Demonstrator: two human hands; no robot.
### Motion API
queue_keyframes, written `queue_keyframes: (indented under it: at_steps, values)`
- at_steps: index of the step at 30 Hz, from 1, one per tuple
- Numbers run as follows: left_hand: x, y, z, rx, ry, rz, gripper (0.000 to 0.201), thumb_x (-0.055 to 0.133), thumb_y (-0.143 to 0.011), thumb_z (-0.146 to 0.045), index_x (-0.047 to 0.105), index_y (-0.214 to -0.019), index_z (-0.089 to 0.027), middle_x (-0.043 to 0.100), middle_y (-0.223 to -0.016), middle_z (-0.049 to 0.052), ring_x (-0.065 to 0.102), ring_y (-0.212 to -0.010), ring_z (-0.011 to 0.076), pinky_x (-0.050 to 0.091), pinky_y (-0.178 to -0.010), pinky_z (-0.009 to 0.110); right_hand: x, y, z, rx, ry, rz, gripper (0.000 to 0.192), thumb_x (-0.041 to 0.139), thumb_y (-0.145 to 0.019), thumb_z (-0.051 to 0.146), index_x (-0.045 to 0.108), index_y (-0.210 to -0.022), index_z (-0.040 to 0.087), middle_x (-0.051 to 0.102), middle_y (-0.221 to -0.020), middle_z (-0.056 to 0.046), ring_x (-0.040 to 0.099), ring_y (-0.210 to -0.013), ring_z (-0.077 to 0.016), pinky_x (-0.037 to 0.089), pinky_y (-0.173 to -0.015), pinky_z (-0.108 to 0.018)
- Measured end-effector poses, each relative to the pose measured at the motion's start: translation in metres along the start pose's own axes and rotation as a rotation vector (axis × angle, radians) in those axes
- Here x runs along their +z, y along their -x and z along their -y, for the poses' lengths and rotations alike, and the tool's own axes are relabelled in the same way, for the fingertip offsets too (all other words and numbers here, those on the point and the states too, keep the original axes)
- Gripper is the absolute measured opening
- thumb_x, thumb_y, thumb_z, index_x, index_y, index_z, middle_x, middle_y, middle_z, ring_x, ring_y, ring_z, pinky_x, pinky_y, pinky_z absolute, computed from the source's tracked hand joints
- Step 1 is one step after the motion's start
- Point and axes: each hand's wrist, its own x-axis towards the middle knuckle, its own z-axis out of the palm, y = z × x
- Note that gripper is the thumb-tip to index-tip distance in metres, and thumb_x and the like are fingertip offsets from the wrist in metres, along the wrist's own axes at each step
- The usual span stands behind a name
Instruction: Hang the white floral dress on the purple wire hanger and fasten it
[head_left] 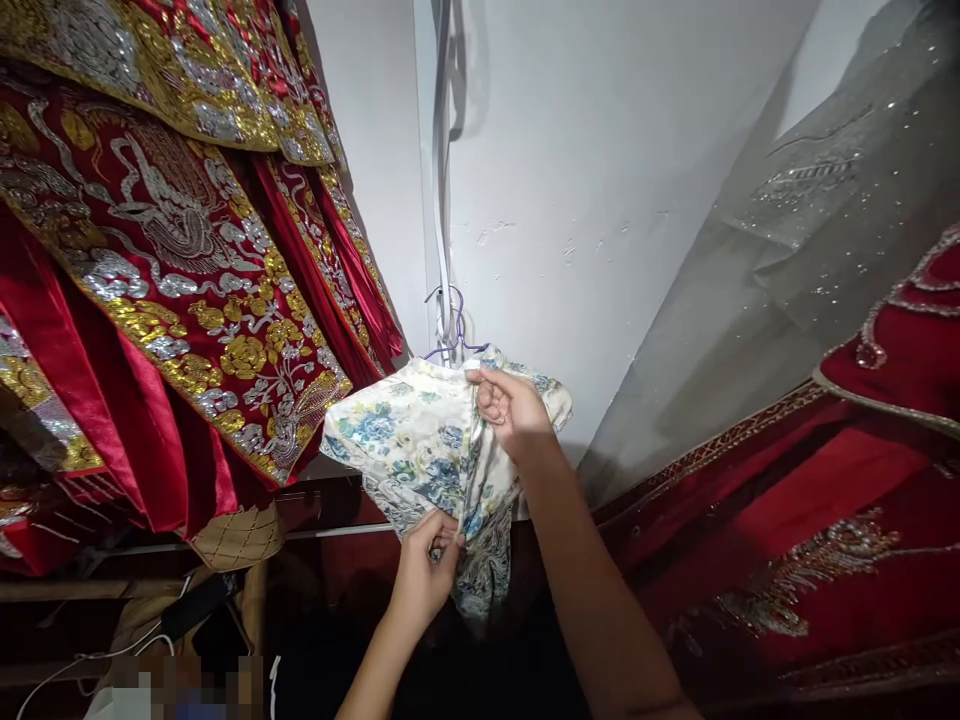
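Note:
A cream blouse with blue and yellow flowers (pixel 420 430) hangs on a thin purple hanger (pixel 459 330) in front of the wall. Near the neckline, my right hand (pixel 506 405) pinches the upper edge of the front opening between thumb and fingers. Lower on the same edge, my left hand (pixel 431 555) grips the fabric with thumb and forefinger. The edge runs between the two hands. Part of the blouse's right side is hidden behind my right hand and forearm.
Red garments with gold and silver embroidery (pixel 247 300) hang at the left. A sheer sparkly grey fabric (pixel 795 240) and a red beaded garment (pixel 787 540) are at the right. A white strap (pixel 440 180) runs down the wall (pixel 570 150). Cables and a dark object (pixel 196 605) lie lower left.

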Motion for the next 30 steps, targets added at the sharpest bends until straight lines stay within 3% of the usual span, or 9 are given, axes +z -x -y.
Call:
queue_keyframes:
  at_steps: [3, 5, 8, 11, 14, 18, 24, 27, 30]
  values:
    - [-0.016, -0.010, -0.019, -0.021, -0.001, 0.037, 0.009, 0.060, -0.089, -0.024, 0.064, -0.086, -0.016, 0.063, -0.081, 0.004, 0.061, -0.078, 0.0176, 0.049, -0.072, 0.027, 0.008, 0.020, -0.012, -0.054, 0.120, 0.030, 0.027, 0.065, -0.082, 0.040, 0.070, -0.085, 0.014, 0.057, -0.051, 0.002, 0.041, -0.042, -0.0078, 0.026, -0.040, -0.021]
    - [-0.032, -0.026, -0.047, 0.027, 0.041, 0.056, 0.023, 0.061, -0.090, -0.023, 0.065, -0.112, -0.019, 0.068, -0.093, 0.005, 0.065, -0.087, 0.0184, 0.051, -0.082, 0.030, 0.010, 0.034, -0.018, -0.076, 0.225, 0.055, 0.024, 0.060, -0.085, 0.037, 0.069, -0.082, 0.015, 0.056, -0.050, 0.002, 0.042, -0.043, -0.0086, 0.030, -0.043, -0.021]
    - [-0.056, -0.062, -0.098, 0.240, 0.005, -0.090, 0.041, 0.055, -0.095, -0.025, 0.055, -0.136, -0.023, 0.068, -0.111, 0.007, 0.065, -0.099, 0.0187, 0.051, -0.088, 0.032, 0.012, 0.047, -0.013, -0.114, 0.351, 0.052, 0.021, 0.056, -0.086, 0.032, 0.068, -0.078, 0.016, 0.054, -0.048, 0.003, 0.043, -0.044, -0.0096, 0.034, -0.047, -0.022]
    - [-0.069, -0.097, -0.132, 0.377, -0.173, -0.123, 0.028, 0.053, -0.097, -0.026, 0.062, -0.123, -0.023, 0.068, -0.106, 0.006, 0.064, -0.093, 0.0176, 0.049, -0.083, 0.030, 0.014, 0.047, -0.005, -0.144, 0.419, 0.070, 0.019, 0.055, -0.085, 0.030, 0.066, -0.076, 0.018, 0.052, -0.049, 0.004, 0.042, -0.045, -0.0099, 0.033, -0.047, -0.023]
    - [-0.068, -0.114, -0.139, 0.432, -0.331, -0.117, 0.012, 0.056, -0.095, -0.026, 0.065, -0.093, -0.019, 0.065, -0.088, 0.003, 0.060, -0.080, 0.0160, 0.045, -0.073, 0.028, 0.008, 0.034, -0.016, -0.155, 0.448, 0.059, 0.020, 0.056, -0.083, 0.032, 0.062, -0.070, 0.018, 0.043, -0.047, 0.006, 0.034, -0.044, -0.0093, 0.025, -0.045, -0.024]
    - [-0.072, -0.116, -0.127, 0.432, -0.306, -0.251, 0.011, 0.060, -0.093, -0.028, 0.062, -0.087, -0.019, 0.063, -0.083, 0.001, 0.058, -0.077, 0.0150, 0.043, -0.072, 0.026, -0.016, 0.022, -0.061, -0.145, 0.561, 0.006, 0.023, 0.053, -0.081, 0.032, 0.061, -0.065, 0.018, 0.036, -0.048, 0.006, 0.028, -0.045, -0.0095, 0.019, -0.046, -0.026]
    - [-0.134, -0.123, -0.067, 0.264, 0.252, -0.838, 0.021, 0.066, -0.087, -0.037, 0.061, -0.094, -0.018, 0.063, -0.087, 0.001, 0.060, -0.081, 0.0133, 0.048, -0.077, 0.025, -0.048, 0.048, -0.115, -0.015, 0.490, -0.018, 0.028, 0.054, -0.081, 0.036, 0.060, -0.062, 0.017, 0.037, -0.046, 0.006, 0.032, -0.045, -0.0102, 0.022, -0.048, -0.026]
    - [-0.140, -0.112, -0.019, -0.031, 0.645, -0.785, 0.025, 0.063, -0.088, -0.042, 0.056, -0.082, -0.019, 0.061, -0.077, 0.001, 0.061, -0.076, 0.0141, 0.052, -0.076, 0.027, -0.047, 0.069, -0.125, 0.026, 0.402, 0.013, 0.029, 0.055, -0.083, 0.036, 0.061, -0.062, 0.018, 0.039, -0.044, 0.005, 0.035, -0.045, -0.0108, 0.025, -0.049, -0.026]
    - [-0.110, -0.085, 0.024, -0.179, 0.718, -0.740, 0.023, 0.060, -0.089, -0.039, 0.056, -0.078, -0.019, 0.064, -0.074, 0.003, 0.065, -0.077, 0.0176, 0.054, -0.076, 0.033, -0.048, 0.081, -0.129, 0.084, 0.352, 0.026, 0.028, 0.055, -0.082, 0.035, 0.060, -0.060, 0.019, 0.041, -0.043, 0.004, 0.035, -0.044, -0.0113, 0.025, -0.048, -0.026]
